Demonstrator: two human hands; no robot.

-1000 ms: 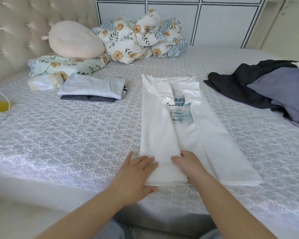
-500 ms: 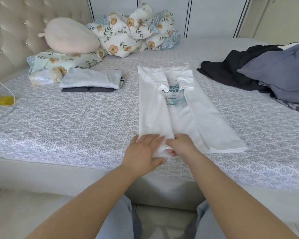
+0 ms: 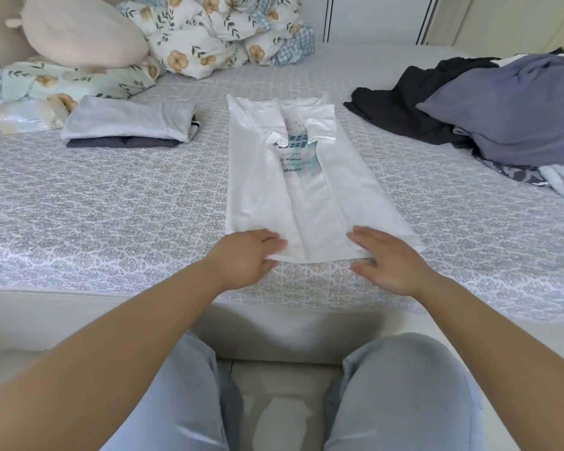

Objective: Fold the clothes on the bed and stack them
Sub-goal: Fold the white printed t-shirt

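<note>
A white T-shirt [image 3: 310, 203] with a teal print lies lengthwise in the middle of the bed, both sides folded inward into a long strip. My left hand [image 3: 245, 255] pinches the hem at the near left corner, fingers on top and thumb below. At the near right corner my right hand [image 3: 388, 258] holds the hem the same way. A stack of folded clothes [image 3: 127, 125], grey over dark, sits at the far left. To the right lies an unfolded pile [image 3: 489, 109] of black and grey-blue garments.
Floral pillows [image 3: 62, 83], a pale pink cushion [image 3: 82, 30] and a bunched floral duvet [image 3: 215, 27] fill the head of the bed. The patterned bedsheet [image 3: 111, 206] ends at the near edge in front of my knees. White wardrobe doors stand behind.
My hands were together on the lower end of the left flap. They have spread apart to the two near corners of the hem. The view has tilted down.
</note>
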